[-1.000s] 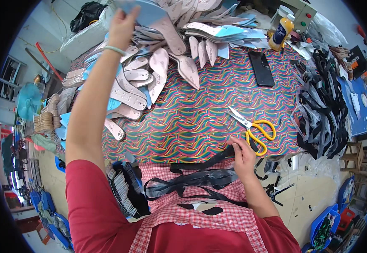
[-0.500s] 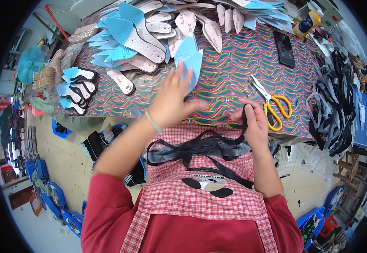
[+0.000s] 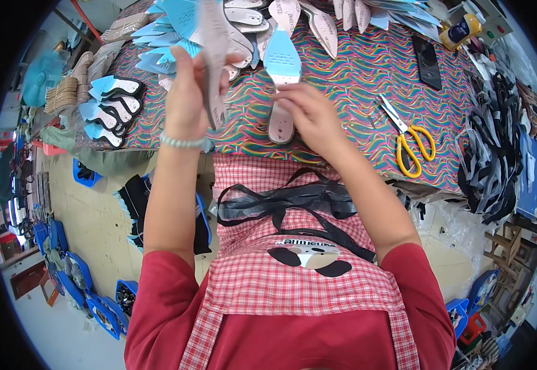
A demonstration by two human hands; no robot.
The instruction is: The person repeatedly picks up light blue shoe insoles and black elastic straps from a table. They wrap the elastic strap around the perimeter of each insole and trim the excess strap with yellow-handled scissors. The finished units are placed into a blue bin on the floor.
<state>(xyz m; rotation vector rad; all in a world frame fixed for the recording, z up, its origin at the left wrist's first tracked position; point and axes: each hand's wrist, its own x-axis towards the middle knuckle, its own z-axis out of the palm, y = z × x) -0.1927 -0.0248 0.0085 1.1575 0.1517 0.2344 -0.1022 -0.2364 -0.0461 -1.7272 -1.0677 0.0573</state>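
So we've got our left hand (image 3: pixel 188 102) holding one insole (image 3: pixel 214 65) on edge over the desk (image 3: pixel 354 80), fingers curled round its far side and thumb sticking up apart. That insole is pretty blurred, so we can't tell how firm the grip is. Our right hand (image 3: pixel 314 120) has its fingers bunched over the narrow middle of a second insole (image 3: pixel 282 128), which lies on the cloth with its blue end away from us and its pale heel toward us. Whether those fingers pinch it or only rest on it, we can't tell.

What could go wrong? If the left grip is loose, the raised insole could slip out, or clip the pile of insoles (image 3: pixel 176 18) behind it and set a few sliding. The flat one sits near the desk's front edge, so a careless tug could pull it off onto the black straps (image 3: pixel 280 200) across our lap. Those straps look tangled too, so pulling one might drag the rest along. And the scissors (image 3: pixel 402 128) lie to the right of our right hand, handles toward us; a wide elbow swing could knock them floorward.
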